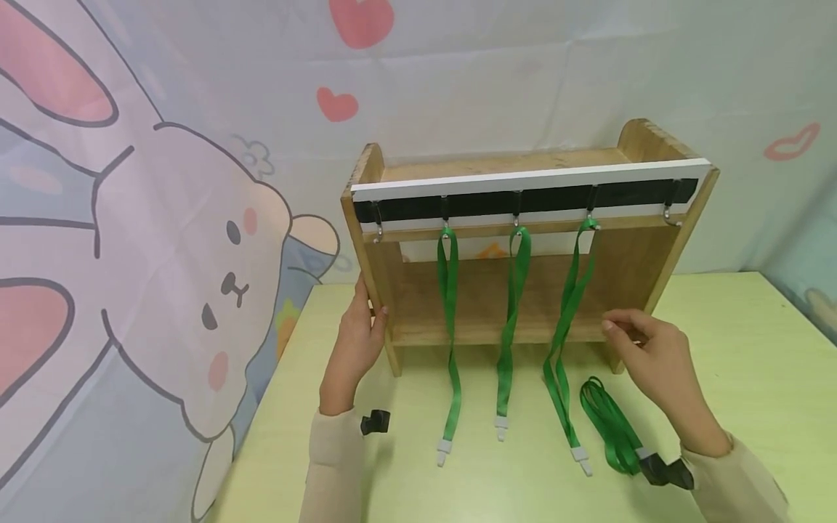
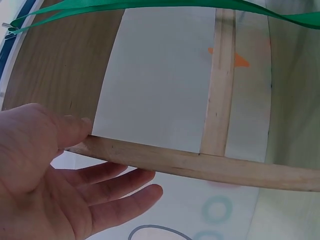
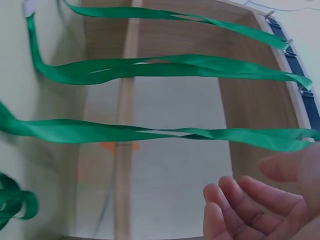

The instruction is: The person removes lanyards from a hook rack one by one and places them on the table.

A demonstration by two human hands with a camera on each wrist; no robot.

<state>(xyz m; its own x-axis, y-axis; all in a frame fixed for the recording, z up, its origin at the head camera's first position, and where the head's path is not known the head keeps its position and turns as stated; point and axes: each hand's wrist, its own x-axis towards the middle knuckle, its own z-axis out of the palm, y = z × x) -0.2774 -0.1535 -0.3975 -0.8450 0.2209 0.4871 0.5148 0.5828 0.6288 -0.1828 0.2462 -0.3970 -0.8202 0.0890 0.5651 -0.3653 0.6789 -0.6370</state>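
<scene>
A small wooden rack (image 1: 418, 298) stands on the table, with a white rail bearing a black strip and several metal hooks across its top front. My left hand (image 1: 356, 338) holds the rack's left side panel, thumb on the front edge and fingers around the outside. Three green lanyards hang from the middle hooks: a left one (image 1: 452, 290), a centre one (image 1: 519, 265) and a right one (image 1: 567, 316), each with a white clip at its lower end. My right hand (image 1: 657, 359), loosely curled and holding nothing, hovers before the rack's lower right side.
A bundled green lanyard (image 1: 611, 425) lies on the table (image 1: 458, 494) below my right hand, partly covered by the wrist strap. The left end hook (image 1: 378, 231) and right end hook (image 1: 670, 216) carry nothing. Behind the rack hangs a cloth backdrop (image 1: 497, 94) with cartoon prints.
</scene>
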